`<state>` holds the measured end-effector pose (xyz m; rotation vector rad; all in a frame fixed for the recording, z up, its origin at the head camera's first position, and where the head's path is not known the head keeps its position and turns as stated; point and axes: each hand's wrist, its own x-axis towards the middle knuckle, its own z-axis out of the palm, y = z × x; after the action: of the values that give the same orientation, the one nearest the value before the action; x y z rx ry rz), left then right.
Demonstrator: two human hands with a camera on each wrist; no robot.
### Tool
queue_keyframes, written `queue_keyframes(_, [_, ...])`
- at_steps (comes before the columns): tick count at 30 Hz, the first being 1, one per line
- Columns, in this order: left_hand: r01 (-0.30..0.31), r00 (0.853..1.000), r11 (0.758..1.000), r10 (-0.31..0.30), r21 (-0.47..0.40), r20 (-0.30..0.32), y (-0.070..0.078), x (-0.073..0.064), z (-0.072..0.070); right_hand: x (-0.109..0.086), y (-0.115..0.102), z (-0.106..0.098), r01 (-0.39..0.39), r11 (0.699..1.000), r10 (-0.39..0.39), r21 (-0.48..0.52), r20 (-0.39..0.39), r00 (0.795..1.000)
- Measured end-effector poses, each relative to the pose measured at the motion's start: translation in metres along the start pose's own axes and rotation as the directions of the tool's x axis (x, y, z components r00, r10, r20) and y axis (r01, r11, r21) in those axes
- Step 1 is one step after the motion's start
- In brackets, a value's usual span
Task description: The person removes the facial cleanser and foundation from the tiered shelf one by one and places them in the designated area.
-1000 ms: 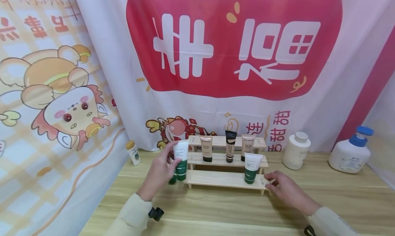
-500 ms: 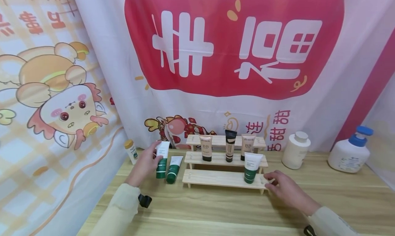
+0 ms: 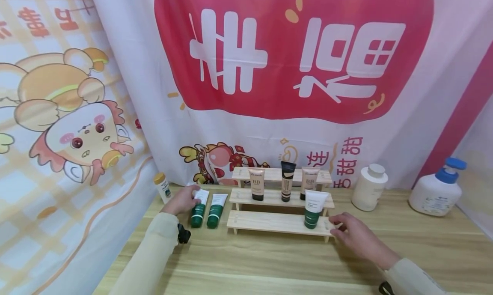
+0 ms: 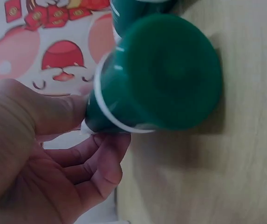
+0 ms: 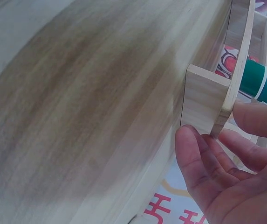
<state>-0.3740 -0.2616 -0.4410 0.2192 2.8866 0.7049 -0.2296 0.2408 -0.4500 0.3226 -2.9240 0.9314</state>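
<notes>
My left hand (image 3: 184,199) pinches a white-and-green squeeze tube (image 3: 197,216) between thumb and fingers, low over the wooden table. In the left wrist view, the round green cap (image 4: 175,72) of this tube faces the camera. A second white-and-green tube (image 3: 215,213) lies flat just to its right. My right hand (image 3: 354,231) holds the right end of the lowest tier of a three-tier wooden display rack (image 3: 269,223); in the right wrist view, the thumb (image 5: 254,119) is at the board's edge, with fingers by the leg. Another such tube (image 3: 313,211) stands cap-down on that tier, near this hand.
On the middle tier stand two beige BB cream tubes (image 3: 257,186) and a black-and-beige tube (image 3: 286,183). A small yellow-capped bottle (image 3: 163,188) is at the left. A white bottle (image 3: 369,189) and a blue-topped pump bottle (image 3: 437,191) stand at the right, before a printed curtain (image 3: 246,132).
My left hand has carried its tube leftward from beside the rack and lowered it to the table, left of the second tube. The right hand stays on the rack.
</notes>
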Motion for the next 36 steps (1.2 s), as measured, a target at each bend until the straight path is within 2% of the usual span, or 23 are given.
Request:
queue_keyframes(5, [0.011, 1.0, 1.0, -0.012, 0.029, 0.018, -0.007, 0.004, 0.0, 0.002, -0.001, 0.0, -0.004, 1.0, 0.004, 0.0, 0.001, 1.0])
queue_keyframes(12, [0.046, 0.998, 0.999, -0.047, 0.024, 0.031, -0.006, 0.003, -0.002, 0.002, 0.0, -0.001, -0.007, 1.0, 0.006, -0.011, -0.004, 1.0])
queue_keyframes(19, [0.089, 0.994, 0.996, -0.088, 0.0, 0.056, 0.0, 0.0, -0.001, 0.002, 0.0, 0.0, -0.042, 0.999, 0.042, -0.006, 0.019, 0.999])
queue_keyframes(30, [0.067, 0.995, 0.997, -0.07, 0.04, 0.072, 0.001, 0.0, -0.001, 0.001, 0.001, 0.0, -0.032, 0.999, 0.032, -0.005, 0.013, 0.999])
queue_keyframes(33, [0.08, 0.994, 0.995, -0.084, 0.06, 0.066, 0.002, -0.002, -0.003, 0.001, -0.001, -0.001, -0.036, 0.999, 0.036, -0.003, 0.014, 0.999])
queue_keyframes(36, [0.082, 0.996, 0.994, -0.085, 0.068, 0.03, 0.006, -0.005, -0.006, 0.001, -0.002, -0.001, -0.048, 0.999, 0.048, 0.001, 0.02, 0.999])
